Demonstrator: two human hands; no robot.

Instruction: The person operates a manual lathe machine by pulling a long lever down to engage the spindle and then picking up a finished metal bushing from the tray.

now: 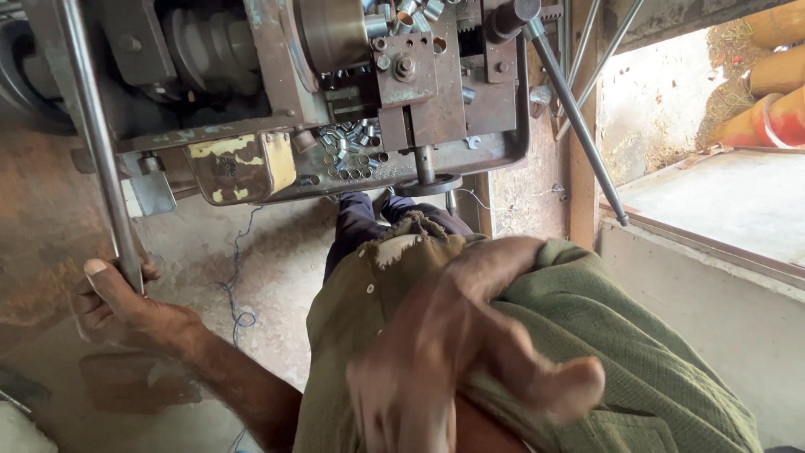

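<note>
The left hand is gripping a long steel lever, fingers wrapped tight; its grip could slip off the bare metal. The right hand is hanging open, blurred, holding nothing, below the machine, risking a brush against the loose metal rings.

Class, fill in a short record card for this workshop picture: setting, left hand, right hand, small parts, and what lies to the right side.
Setting: worn grey metal machine seen from above, concrete floor below
Left hand: closed in a grip on a long grey steel bar
Right hand: blurred, close to the camera, fingers spread, holding nothing, over the olive green cloth shirt
Small parts: short shiny metal sleeves piled in the machine's tray
Right side: slanted thin steel rod; orange pipes outside the opening
</note>
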